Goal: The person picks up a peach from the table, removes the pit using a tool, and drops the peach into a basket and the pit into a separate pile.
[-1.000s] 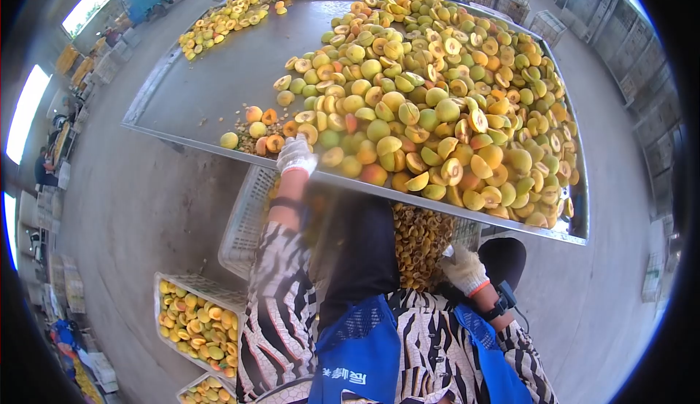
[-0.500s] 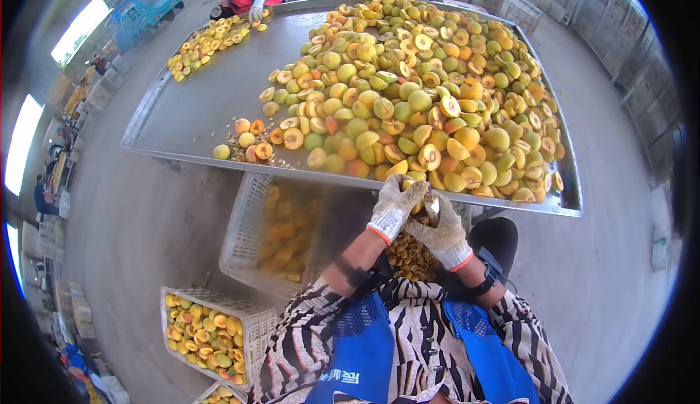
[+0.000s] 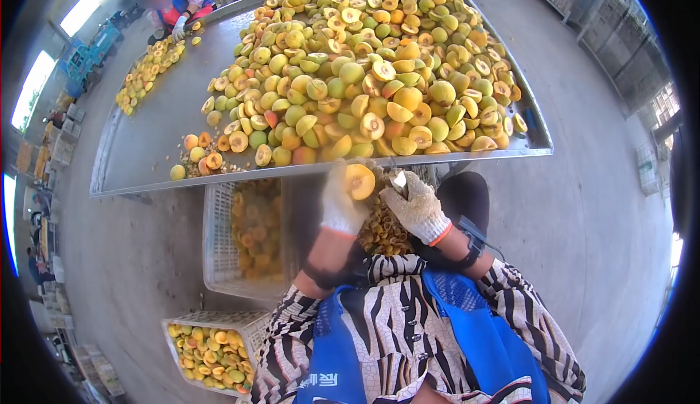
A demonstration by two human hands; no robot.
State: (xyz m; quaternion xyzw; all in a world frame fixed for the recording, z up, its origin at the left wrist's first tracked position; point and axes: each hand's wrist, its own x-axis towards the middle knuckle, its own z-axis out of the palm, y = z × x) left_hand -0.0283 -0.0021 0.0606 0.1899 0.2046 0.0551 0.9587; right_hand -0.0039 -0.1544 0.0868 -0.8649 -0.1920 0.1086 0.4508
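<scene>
We hold a halved peach (image 3: 360, 181) in our gloved left hand (image 3: 343, 200), fingers closed around it with the cut face turned up, just below the near edge of the worktop (image 3: 146, 149). Our gloved right hand (image 3: 415, 206) is clenched on a small knife (image 3: 398, 181), its blade just beside the fruit. A heap of peaches (image 3: 364, 61) covers the worktop. Below it stand a white crate (image 3: 219, 236) and, under our hands, a pile of pits (image 3: 385, 230). A co-worker (image 3: 179, 3) sits at the far corner.
</scene>
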